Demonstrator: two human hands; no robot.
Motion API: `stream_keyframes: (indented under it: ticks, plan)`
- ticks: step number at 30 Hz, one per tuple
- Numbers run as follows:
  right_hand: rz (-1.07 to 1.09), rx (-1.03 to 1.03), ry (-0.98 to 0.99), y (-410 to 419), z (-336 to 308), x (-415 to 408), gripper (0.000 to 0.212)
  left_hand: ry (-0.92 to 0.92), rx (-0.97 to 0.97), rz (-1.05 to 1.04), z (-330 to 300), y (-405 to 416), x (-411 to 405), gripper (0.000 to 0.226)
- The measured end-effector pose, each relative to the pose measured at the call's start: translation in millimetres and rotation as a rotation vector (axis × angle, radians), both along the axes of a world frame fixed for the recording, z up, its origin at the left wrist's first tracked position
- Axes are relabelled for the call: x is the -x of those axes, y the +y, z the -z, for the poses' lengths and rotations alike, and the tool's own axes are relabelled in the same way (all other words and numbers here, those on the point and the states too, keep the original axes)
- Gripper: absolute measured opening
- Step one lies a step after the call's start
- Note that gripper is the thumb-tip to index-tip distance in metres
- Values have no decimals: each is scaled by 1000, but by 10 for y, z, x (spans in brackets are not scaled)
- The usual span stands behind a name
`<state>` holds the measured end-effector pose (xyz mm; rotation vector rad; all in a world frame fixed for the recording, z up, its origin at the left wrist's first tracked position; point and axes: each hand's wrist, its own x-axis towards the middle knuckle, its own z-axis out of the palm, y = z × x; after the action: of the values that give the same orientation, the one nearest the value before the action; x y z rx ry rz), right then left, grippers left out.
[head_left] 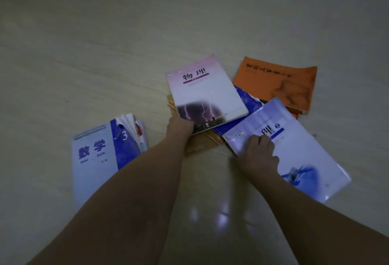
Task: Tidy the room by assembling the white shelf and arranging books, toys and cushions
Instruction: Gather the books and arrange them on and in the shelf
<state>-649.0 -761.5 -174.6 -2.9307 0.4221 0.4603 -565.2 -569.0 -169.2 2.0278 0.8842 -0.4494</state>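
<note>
Several textbooks lie scattered on the pale floor. My left hand (179,126) grips the near edge of a pink-and-white physics book with a lightning photo (205,94), fingers hidden under it. My right hand (260,151) holds the near left corner of a light blue physics book (294,149), fingers on its cover. An orange book (277,84) lies behind them. A dark blue book (248,101) and a brown book (202,144) show partly from under the pile. A blue-and-white maths book (99,155) with a torn, curled corner lies to the left, apart.
The glossy pale floor (105,43) stretches bare behind and to the left of the books. No shelf, toy or cushion is in view.
</note>
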Motion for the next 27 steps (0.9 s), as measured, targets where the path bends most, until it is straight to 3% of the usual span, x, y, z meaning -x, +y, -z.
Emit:
stream_keyframes:
  ticks: [3,8,14,17,20,22,24,25,27]
  plan:
    - [-29,111,-46,-49,62,108,44,-78,51,-99,73,-47,11,34]
    - [-130,78,147,-126,-10,80,57,-350,428,-458,-286,249,397,14]
    - [-151,-48,86,271,-347,32,41,-436,536,-638,-531,1266,1461,11]
    - [-191,-69,-65,547,-587,-94,45,-374,421,-733,-430,1623,2011,16]
    - [-244,-215,-198,876,-919,-212,50,-185,174,-652,-254,1798,2335,12]
    - [-255,-305,-249,1172,-1142,-245,50,8,-39,-433,-225,1846,2422,14]
    - [-286,-384,-241,1442,-1297,-236,47,126,-250,-205,-341,1813,2390,34]
    - [-292,-429,-226,1574,-1355,-223,45,81,-251,-155,-419,1791,2349,41]
    - [-317,-501,-170,1836,-1436,-225,43,-91,73,-145,-656,1704,2258,42]
